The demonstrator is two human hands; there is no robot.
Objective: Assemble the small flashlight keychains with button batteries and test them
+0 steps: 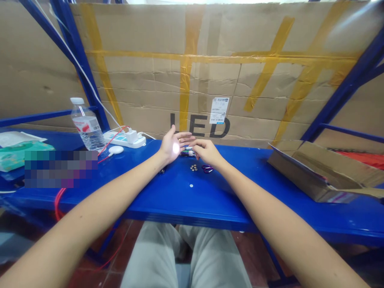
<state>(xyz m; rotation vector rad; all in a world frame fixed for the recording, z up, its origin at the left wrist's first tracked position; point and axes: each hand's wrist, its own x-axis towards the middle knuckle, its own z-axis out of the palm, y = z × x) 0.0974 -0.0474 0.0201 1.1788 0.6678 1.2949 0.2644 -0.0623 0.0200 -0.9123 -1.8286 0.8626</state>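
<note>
My left hand (pixel 173 145) is held palm up over the blue shelf (pixel 210 200), fingers stretched out, with a bright spot of light on the palm. My right hand (pixel 206 151) is closed round a small dark flashlight (pixel 187 151) whose lit end points at that palm. Just in front of my hands lie a cluster of small button cells (pixel 193 167), a purple clip (pixel 207 169) and a single button cell (pixel 191 185) nearer to me.
A water bottle (pixel 87 125), a white power strip (pixel 126 139) with red and white cables, and a white round puck (pixel 115 150) stand at the left. An open cardboard box (pixel 318 168) lies at the right. Taped cardboard forms the back wall.
</note>
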